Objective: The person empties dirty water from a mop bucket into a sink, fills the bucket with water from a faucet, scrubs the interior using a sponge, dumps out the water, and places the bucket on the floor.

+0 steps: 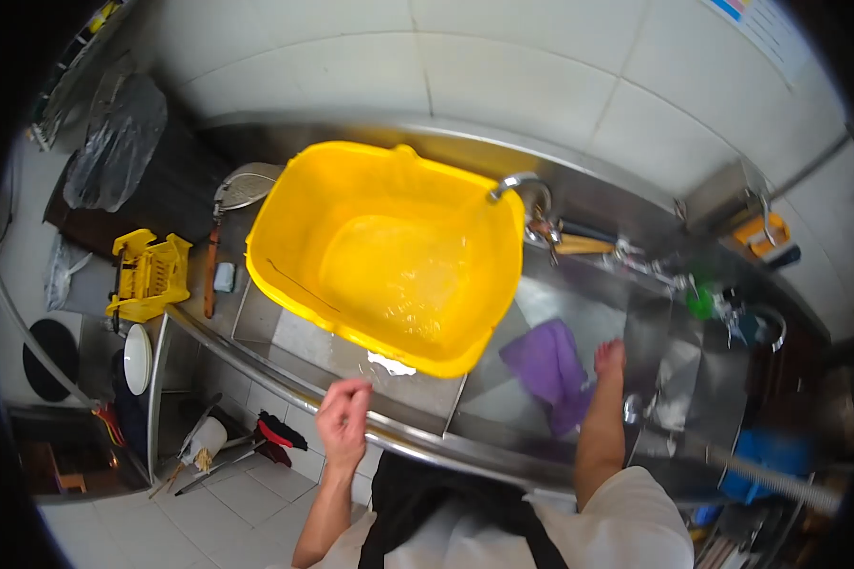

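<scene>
A big yellow tub (289, 204) sits tilted over the steel sink, with a little water in its bottom. Water runs into it from the faucet (522, 182) at its right corner. My left hand (344, 417) is in front of the tub near the steel front rail, its fingers curled in; whether it holds anything is not visible. My right hand (610, 357) hangs over the sink basin just right of a crumpled purple cloth (546, 372). Its fingers are partly hidden and blurred.
A round strainer (249, 186) and a small pale sponge (224, 277) lie left of the tub. Further left stands a yellow mop wringer (152, 273). A green object (700, 299) and a flexible hose (778, 486) are on the right. The front rail (285, 377) runs along the counter.
</scene>
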`<state>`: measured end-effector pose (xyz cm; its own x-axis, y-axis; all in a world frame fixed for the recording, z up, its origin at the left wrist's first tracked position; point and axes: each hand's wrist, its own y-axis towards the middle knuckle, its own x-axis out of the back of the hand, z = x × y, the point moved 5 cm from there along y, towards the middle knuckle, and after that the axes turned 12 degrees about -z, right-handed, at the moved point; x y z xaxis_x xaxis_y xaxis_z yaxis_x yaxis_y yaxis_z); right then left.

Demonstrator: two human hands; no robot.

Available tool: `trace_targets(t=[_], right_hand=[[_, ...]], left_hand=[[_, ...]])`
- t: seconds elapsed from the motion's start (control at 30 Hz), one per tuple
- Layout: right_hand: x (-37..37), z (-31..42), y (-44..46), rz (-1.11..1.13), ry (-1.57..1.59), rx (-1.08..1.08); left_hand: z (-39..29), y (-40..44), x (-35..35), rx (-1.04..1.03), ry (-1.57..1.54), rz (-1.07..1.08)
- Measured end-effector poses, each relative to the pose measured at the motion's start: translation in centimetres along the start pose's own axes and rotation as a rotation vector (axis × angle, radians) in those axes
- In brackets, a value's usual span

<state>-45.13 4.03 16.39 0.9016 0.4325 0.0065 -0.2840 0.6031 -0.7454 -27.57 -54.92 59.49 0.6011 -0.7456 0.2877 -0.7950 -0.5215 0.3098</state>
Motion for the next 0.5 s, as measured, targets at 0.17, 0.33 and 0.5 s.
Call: trace_targets(t=[0.17, 0.33, 0.5], right_hand=[[0.7, -1.8, 3.9, 0.045, -0.578, 0.189], [-4.2, 2.1, -12.8, 0.666, -0.096, -0.515], [-17.6, 6.9, -49.6, 1.276, -0.384, -0.335]], left_hand=[[1.5, 3.3, 7.8, 0.145, 0.064, -0.348], [0.4, 10.7, 6.9, 0.180, 0.053, -0.245], [6.1, 24.6, -1.5, -0.403, 0.797, 0.183]])
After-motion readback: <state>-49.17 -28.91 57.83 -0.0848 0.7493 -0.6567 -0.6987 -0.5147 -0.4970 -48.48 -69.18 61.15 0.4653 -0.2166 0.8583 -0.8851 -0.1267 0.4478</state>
